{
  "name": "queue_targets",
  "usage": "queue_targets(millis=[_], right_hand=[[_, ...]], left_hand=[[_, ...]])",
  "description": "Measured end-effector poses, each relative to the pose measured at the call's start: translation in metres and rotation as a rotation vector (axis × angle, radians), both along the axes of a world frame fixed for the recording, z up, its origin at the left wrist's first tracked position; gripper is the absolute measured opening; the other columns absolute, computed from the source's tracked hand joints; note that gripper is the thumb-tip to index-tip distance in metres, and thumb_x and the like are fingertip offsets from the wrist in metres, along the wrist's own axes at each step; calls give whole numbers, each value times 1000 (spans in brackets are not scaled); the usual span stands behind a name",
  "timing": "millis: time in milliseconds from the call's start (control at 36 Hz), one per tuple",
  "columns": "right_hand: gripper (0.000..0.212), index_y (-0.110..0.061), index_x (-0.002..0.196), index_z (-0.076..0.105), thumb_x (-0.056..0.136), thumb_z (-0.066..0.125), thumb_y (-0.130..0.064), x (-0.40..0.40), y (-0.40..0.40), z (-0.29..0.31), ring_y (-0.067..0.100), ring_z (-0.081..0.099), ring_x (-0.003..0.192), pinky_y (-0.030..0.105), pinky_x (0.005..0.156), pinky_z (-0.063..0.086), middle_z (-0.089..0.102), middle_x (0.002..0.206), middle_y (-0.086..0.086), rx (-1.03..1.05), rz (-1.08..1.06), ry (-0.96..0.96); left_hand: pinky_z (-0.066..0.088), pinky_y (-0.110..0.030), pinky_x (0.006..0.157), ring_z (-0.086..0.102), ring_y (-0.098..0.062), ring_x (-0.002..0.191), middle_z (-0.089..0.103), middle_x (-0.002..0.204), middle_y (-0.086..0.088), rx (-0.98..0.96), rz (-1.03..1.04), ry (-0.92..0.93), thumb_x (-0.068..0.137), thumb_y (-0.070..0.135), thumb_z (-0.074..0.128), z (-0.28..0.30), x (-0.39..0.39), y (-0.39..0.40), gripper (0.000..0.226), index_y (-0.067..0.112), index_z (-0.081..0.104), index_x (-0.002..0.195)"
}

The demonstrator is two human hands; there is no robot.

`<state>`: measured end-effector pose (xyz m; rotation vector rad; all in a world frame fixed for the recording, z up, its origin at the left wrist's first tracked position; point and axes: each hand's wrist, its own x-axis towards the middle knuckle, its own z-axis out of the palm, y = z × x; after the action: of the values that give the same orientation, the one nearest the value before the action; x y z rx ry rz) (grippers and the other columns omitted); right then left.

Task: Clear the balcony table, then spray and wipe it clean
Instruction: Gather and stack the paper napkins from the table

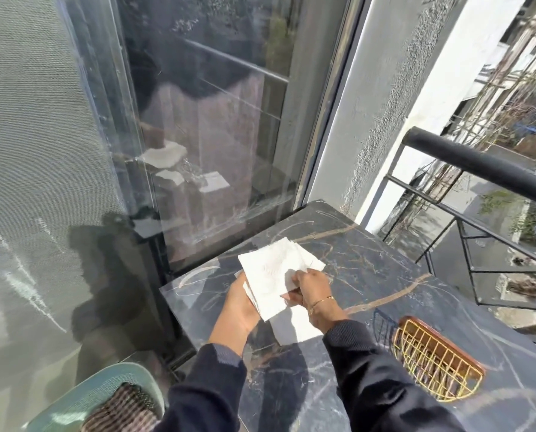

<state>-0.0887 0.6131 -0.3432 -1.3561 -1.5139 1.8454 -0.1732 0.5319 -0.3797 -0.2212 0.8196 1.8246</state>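
White paper towel (pixel 274 277) is folded up between your hands, held just over the near-left part of the dark marble surface (pixel 369 269), with a second sheet (pixel 294 327) lying flat underneath. Left hand (pixel 240 307) cradles it from below, fingers curled round the edge; right hand (pixel 311 289) pinches the right corner. So the towel's already in front of both hands, the right one on top. Gold wire basket (pixel 436 360) sits to your right, probably needs moving first.
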Motion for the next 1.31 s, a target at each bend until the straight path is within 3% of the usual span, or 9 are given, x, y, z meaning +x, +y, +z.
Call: queue_targets(millis=[83, 167, 361, 528, 667, 945, 1028, 1139, 1306], right_hand=[[14, 0, 93, 52, 88, 40, 6, 2, 0, -3, 20, 62, 51, 24, 44, 55, 58, 94, 15, 21, 84, -85], [36, 2, 124, 43, 89, 40, 5, 5, 3, -10, 20, 60, 52, 22, 45, 54, 63, 93, 20, 69, 172, -144], [22, -7, 90, 58, 94, 43, -22, 16, 11, -41, 16, 53, 55, 21, 49, 43, 60, 69, 5, 145, 103, -314], [40, -2, 123, 53, 91, 45, -23, 47, 19, -68, 30, 51, 116, 35, 101, 43, 55, 125, 17, 531, 398, -972], [50, -7, 130, 43, 93, 48, -40, 55, 16, -79, 29, 38, 129, 36, 104, 38, 40, 137, 15, 691, 468, -1119], [34, 0, 115, 56, 83, 50, -9, 45, 12, -73, 28, 60, 101, 33, 85, 49, 62, 109, 15, 332, 367, -857], [8, -12, 84, 55, 79, 48, -12, 38, 7, -68, 22, 52, 81, 28, 73, 42, 56, 82, 4, 228, 301, -685], [22, -13, 58, 45, 78, 51, -14, 24, 3, -51, 21, 47, 68, 33, 70, 42, 50, 67, 4, 178, 114, -456], [13, -6, 65, 47, 76, 50, -11, 7, 1, -7, 28, 52, 73, 48, 69, 53, 51, 75, 11, 165, -181, -98]], left_hand=[[49, -45, 78, 59, -39, 104, 59, 128, -20, 25, -71, -18, 90, 67, 26, -8, -3, 2, 74, 11, 57, 126], [47, -54, 95, 59, -38, 112, 61, 127, -18, 15, -102, 36, 80, 63, 48, -14, -1, 1, 70, 12, 58, 126], [37, -52, 108, 54, -35, 120, 58, 131, -16, -279, -6, 180, 88, 21, 65, -32, -6, -4, 47, 5, 52, 130], [24, -48, 116, 35, -31, 138, 45, 145, -15, -320, 133, 134, 87, 17, 66, -30, -22, -8, 51, 4, 49, 133], [25, -48, 115, 42, -31, 133, 51, 140, -15, -311, 169, 119, 87, 15, 66, -29, -27, -18, 48, 5, 52, 131], [33, -48, 112, 51, -32, 126, 58, 132, -14, -236, 180, 123, 90, 14, 62, -22, -26, -28, 41, 4, 54, 129], [34, -49, 111, 52, -31, 124, 60, 129, -13, -218, 183, 98, 90, 15, 63, -17, -24, -30, 37, 6, 57, 125], [50, -45, 84, 64, -31, 92, 67, 107, -14, -150, 153, 55, 92, 16, 59, -11, -22, -30, 13, 8, 63, 101], [59, -39, 61, 67, -31, 89, 70, 104, -14, -31, 135, 27, 94, 18, 54, 0, -19, -25, 28, 7, 57, 119]])
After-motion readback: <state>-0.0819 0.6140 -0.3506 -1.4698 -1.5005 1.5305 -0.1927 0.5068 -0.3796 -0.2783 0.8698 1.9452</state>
